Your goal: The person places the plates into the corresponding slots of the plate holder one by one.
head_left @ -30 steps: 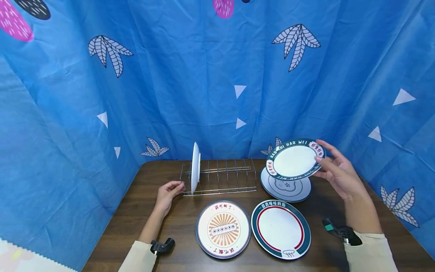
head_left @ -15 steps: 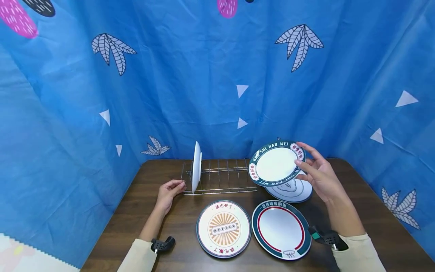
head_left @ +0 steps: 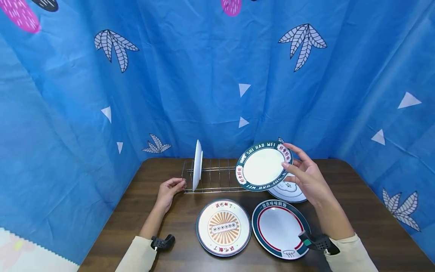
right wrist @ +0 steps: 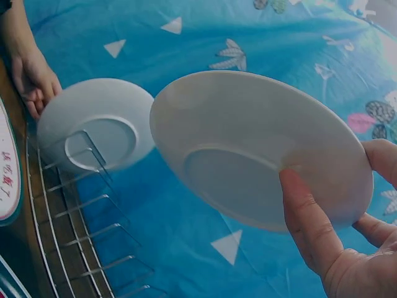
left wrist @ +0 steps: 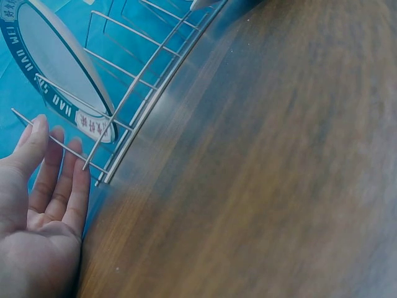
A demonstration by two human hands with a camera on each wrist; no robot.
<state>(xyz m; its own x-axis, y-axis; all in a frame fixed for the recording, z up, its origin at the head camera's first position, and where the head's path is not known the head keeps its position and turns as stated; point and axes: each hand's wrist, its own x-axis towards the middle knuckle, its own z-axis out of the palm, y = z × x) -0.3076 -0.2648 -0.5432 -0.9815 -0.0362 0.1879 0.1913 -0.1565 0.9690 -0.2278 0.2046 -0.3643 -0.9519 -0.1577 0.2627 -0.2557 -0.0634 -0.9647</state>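
A white plate with a dark green lettered rim (head_left: 263,166) is held up, tilted, by my right hand (head_left: 307,179), thumb on its face and fingers behind. Its white underside (right wrist: 236,124) fills the middle of the right wrist view. My left hand (head_left: 168,192) pinches the end wire of a metal dish rack (head_left: 217,190); the left wrist view shows thumb and fingers on either side of that wire. Another plate (head_left: 197,166) stands upright in the rack near its left end, its green lettered rim showing in the left wrist view. The held plate hides the rack's right end.
Two plates lie flat in front: one with an orange sunburst (head_left: 224,217), one with a red ring and green rim (head_left: 281,223). A line-drawn plate (head_left: 289,192) lies behind, partly covered by the held plate. A blue curtain (head_left: 210,83) hangs behind the wooden table (head_left: 360,211).
My right hand has carried the plate leftward from above the line-drawn plate to the rack's right end, turning it a little more toward upright. My left hand stays on the rack.
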